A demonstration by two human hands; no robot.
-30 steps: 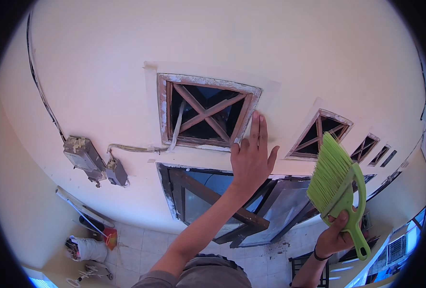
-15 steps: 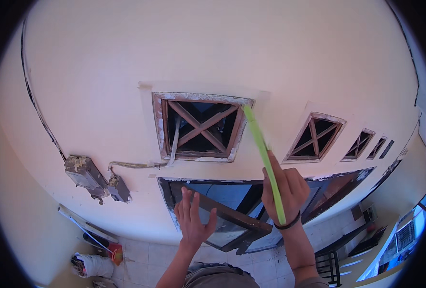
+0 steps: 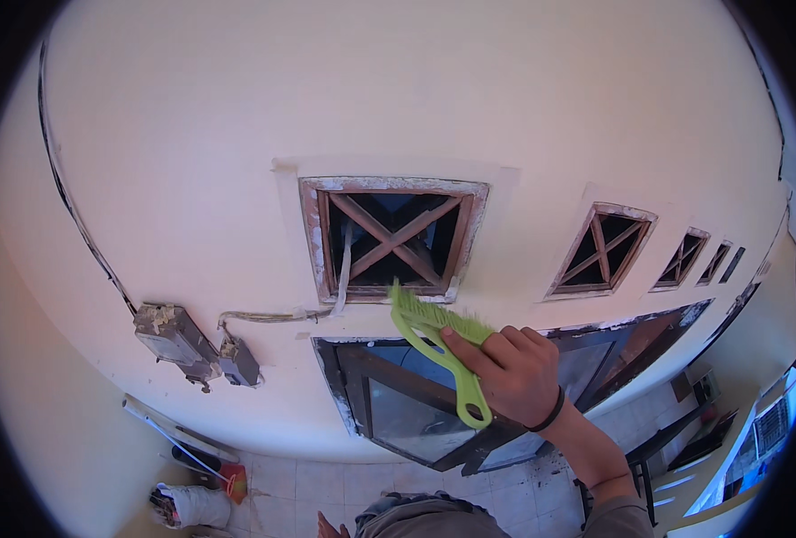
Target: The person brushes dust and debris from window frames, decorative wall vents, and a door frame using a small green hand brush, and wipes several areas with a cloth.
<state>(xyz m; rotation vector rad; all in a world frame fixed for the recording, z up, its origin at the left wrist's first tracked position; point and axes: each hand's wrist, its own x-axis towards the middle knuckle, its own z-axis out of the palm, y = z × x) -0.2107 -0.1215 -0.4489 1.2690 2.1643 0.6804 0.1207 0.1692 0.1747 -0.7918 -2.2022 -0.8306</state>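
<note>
Brush (image 3: pixel 438 316) juts leftward, gripped in curled right hand (image 3: pixel 516 377), above left hand (image 3: pixel 328 528), whose grip cannot be told.

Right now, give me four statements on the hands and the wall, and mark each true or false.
1. The right hand holds a green brush. True.
2. The left hand grips the green brush too. False: the left hand shows only partly at the lower edge, apart from it.
3. The largest-looking framed opening has crossed bars. True.
4. A black wristband is on the left arm. False: the black wristband is on the right.
</note>
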